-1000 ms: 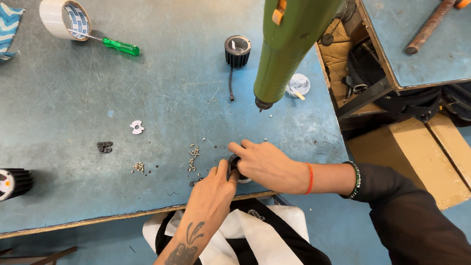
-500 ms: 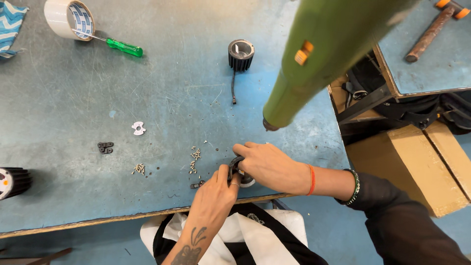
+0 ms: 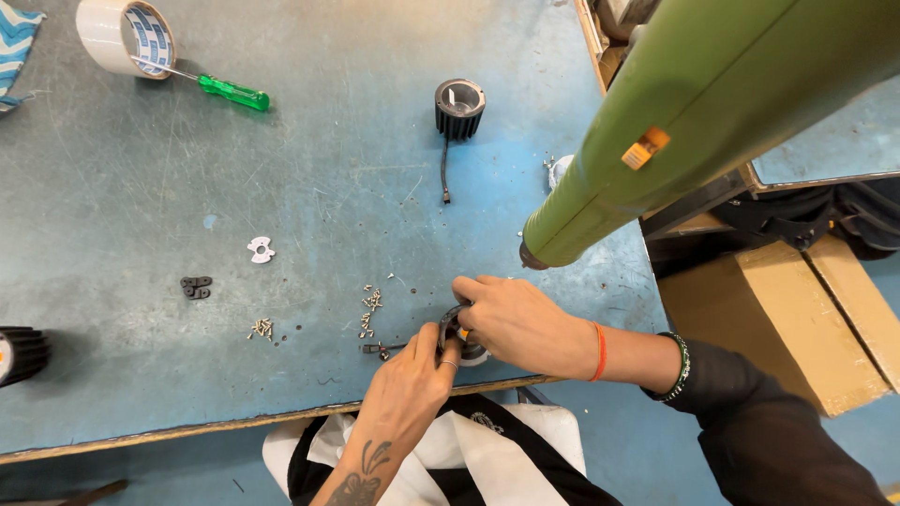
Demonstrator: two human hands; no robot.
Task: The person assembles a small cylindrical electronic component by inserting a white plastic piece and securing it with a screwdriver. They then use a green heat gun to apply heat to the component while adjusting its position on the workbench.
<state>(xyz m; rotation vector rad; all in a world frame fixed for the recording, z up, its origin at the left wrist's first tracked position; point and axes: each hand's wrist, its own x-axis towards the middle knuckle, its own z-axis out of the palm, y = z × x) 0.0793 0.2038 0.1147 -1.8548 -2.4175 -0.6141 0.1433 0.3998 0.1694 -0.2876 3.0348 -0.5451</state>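
Note:
My left hand (image 3: 411,384) and my right hand (image 3: 516,320) meet near the front edge of the blue worktable (image 3: 309,197). Together they grip a small dark round part (image 3: 454,330) with a white base, largely hidden by my fingers. A thin dark lead (image 3: 382,348) runs left from it along the tabletop. Small piles of tiny screws (image 3: 370,302) lie just left of my hands.
A large green cylinder (image 3: 694,122) hangs over the table's right side. A black finned housing (image 3: 459,108) with a cable stands at the back. Tape roll (image 3: 122,37), green screwdriver (image 3: 230,92), white clip (image 3: 261,249), black clips (image 3: 196,286), another finned housing (image 3: 21,354) at left.
Both hands stay on the small part at the same spot, fingers shifting slightly. The view has moved, so the green cylinder now looms larger across the upper right.

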